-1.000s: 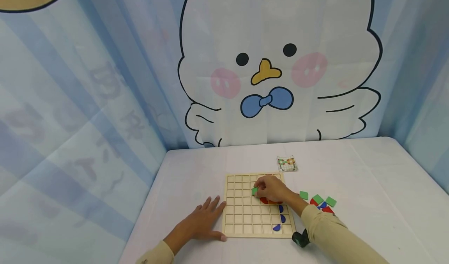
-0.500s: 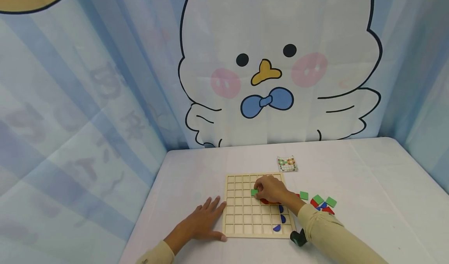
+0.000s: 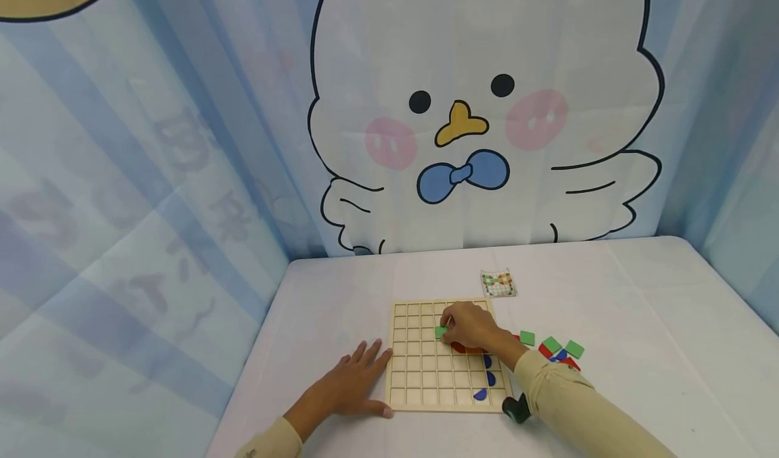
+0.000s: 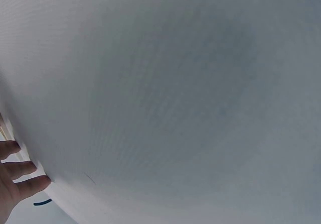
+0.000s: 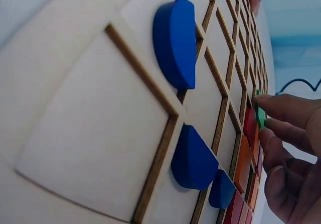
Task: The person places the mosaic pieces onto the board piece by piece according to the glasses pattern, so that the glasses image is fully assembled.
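Note:
A wooden grid board (image 3: 421, 380) lies on the white table. My right hand (image 3: 472, 327) is over its upper middle, pinching a green square tile (image 3: 441, 333) at a grid cell. In the right wrist view, the fingertips and thumb meet at the green tile (image 5: 260, 112), beside red and orange pieces (image 5: 243, 163). The hand partly covers those pieces in the head view. Blue half-round pieces (image 3: 490, 379) sit toward the board's right side. My left hand (image 3: 360, 381) rests with fingers spread at the board's left edge; the left wrist view catches only a few fingers (image 4: 20, 170).
Loose green tiles (image 3: 552, 345), with red and blue pieces among them, lie right of the board, near my right forearm. A small pattern card (image 3: 498, 283) is behind the board. A dark wrist device (image 3: 516, 409) hangs by the right sleeve. Printed curtains (image 3: 462, 214) stand behind the table.
The green tile has shifted very slightly left and down under my right fingers, then stayed there. My left hand has kept its place.

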The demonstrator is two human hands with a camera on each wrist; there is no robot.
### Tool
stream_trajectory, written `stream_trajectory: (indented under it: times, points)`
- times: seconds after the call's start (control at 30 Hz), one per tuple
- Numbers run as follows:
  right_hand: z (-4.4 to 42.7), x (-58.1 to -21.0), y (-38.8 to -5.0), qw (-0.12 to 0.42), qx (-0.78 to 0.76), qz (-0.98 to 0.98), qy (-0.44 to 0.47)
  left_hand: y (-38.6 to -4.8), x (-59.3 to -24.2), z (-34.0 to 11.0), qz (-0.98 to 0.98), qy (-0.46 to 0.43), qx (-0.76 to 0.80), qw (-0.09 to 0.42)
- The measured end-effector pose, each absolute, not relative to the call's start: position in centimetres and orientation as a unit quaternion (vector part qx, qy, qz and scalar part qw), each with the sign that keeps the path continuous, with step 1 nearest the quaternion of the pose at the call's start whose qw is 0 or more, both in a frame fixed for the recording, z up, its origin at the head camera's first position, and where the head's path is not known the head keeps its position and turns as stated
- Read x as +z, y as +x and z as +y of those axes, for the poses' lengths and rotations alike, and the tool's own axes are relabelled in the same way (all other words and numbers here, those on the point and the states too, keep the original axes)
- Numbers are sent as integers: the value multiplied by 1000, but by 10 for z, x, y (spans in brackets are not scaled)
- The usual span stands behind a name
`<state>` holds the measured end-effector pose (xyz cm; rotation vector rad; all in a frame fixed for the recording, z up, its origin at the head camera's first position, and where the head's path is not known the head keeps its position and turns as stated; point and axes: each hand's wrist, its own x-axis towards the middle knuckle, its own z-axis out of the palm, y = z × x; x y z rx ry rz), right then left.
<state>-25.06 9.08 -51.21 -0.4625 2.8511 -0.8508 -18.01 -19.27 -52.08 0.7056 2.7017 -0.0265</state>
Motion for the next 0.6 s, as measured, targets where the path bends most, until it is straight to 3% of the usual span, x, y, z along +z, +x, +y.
stream_trajectory:
  times: [0.6]
  points:
    - [96,-510,-252,69,-298,933,-192,-178,-515,-192,952,251,-7,175]
